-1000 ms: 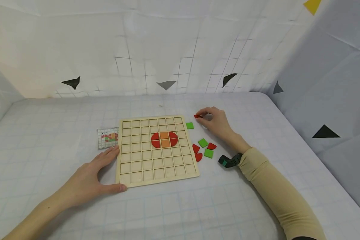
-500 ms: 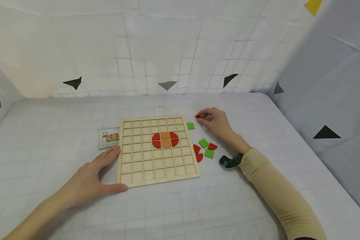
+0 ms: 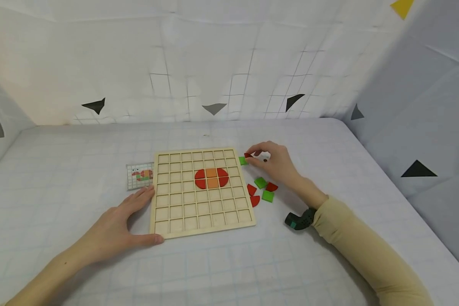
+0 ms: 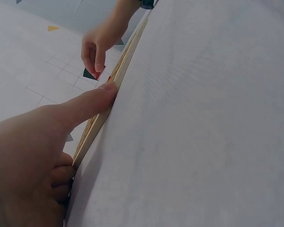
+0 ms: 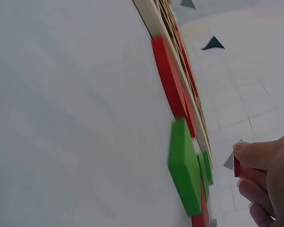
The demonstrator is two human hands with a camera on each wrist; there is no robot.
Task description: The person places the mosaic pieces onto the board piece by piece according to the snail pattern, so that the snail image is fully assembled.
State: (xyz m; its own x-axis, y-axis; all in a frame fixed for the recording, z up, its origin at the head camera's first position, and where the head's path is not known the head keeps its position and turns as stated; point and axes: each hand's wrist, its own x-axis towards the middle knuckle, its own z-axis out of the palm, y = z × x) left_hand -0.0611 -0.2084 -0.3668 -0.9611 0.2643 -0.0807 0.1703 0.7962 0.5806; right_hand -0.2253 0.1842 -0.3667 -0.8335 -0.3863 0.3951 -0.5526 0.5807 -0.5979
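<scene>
One wooden grid board [image 3: 189, 210] lies flat on the bench [image 3: 229, 272], between the two hands. Its cells carry six pieces: four red quarter pieces [image 3: 200, 174], two at the left and two at the right, and two orange squares [image 3: 212, 183] in between, one far and one near. The left hand [image 3: 111, 229] is spread, the thumb touching the board's near left corner and the other fingers at its left edge. The right hand [image 3: 277, 161] pinches one red piece [image 3: 247, 155] between thumb and fingers, near the board's far right corner. Loose to the right of the board are six pieces: three green squares [image 3: 267, 196], one of them just beside the far part of the right edge, and three loose red pieces [image 3: 254, 201]. One picture card [image 3: 139, 176] lies at the left edge; whether it extends under the board cannot be told. One dark wrist device [image 3: 300, 220] is worn on the right wrist.
</scene>
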